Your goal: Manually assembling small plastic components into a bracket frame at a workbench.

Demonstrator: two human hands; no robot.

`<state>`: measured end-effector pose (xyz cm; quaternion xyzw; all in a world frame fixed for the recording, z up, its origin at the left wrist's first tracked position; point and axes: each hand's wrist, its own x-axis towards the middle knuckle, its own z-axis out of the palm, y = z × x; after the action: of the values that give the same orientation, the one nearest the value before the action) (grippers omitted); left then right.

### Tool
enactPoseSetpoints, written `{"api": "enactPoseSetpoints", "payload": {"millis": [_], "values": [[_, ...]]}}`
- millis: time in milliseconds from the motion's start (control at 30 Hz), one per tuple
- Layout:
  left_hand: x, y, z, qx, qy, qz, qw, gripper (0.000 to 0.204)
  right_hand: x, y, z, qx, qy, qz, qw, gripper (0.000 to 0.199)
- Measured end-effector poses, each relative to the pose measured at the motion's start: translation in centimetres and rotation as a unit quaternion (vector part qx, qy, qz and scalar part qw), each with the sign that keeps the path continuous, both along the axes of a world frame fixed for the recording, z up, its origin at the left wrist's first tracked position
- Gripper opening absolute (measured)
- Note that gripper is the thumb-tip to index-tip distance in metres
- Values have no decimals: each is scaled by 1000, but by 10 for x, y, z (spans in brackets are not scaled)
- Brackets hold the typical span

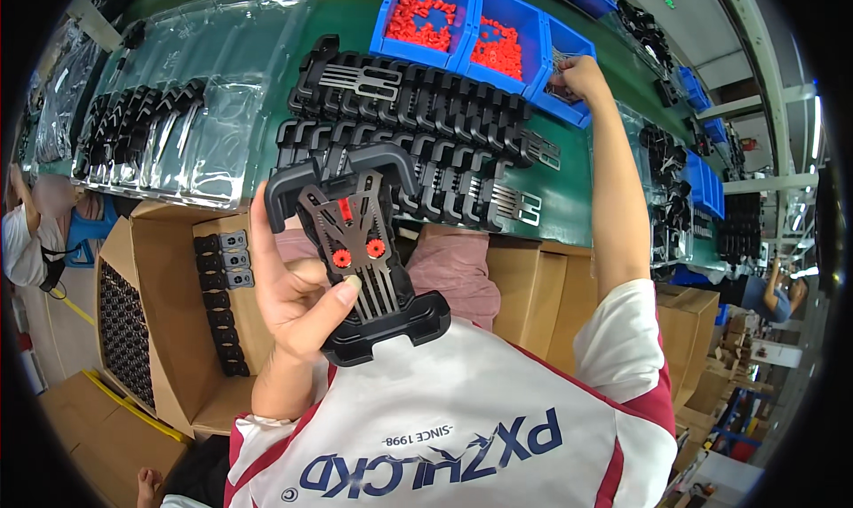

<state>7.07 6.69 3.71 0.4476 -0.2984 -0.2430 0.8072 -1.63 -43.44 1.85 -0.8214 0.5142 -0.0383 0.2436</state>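
Observation:
My left hand [302,299] grips a black plastic phone holder [355,250], its open back turned up. A dark metal plate, two red gears and a small red piece show inside it. My thumb presses near the metal strips at its lower half. My right hand [582,77] reaches into the rightmost compartment of a blue parts bin [540,97], fingers closed; what they pinch is too small to make out. The two neighbouring compartments hold small red plastic parts [498,51]. Behind the held holder, two rows of similar black holders [426,95] with metal plates lie on the green table [555,210].
Clear plastic trays [240,91] with black parts [142,122] lie at the left of the table. Cardboard boxes [164,295] holding black parts stand below its edge. Another person [53,215] is at far left, another [773,299] at far right.

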Motion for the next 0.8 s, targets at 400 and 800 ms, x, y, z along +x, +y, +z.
{"api": "enactPoseSetpoints", "payload": {"millis": [400, 800], "values": [[-1, -3, -6, -7, 75, 15, 997, 98, -10, 37, 20, 170, -367, -94, 910, 14], [2, -3, -9, -12, 63, -19, 998, 99, 5, 33, 2, -92, -34, 7, 995, 18]]}}
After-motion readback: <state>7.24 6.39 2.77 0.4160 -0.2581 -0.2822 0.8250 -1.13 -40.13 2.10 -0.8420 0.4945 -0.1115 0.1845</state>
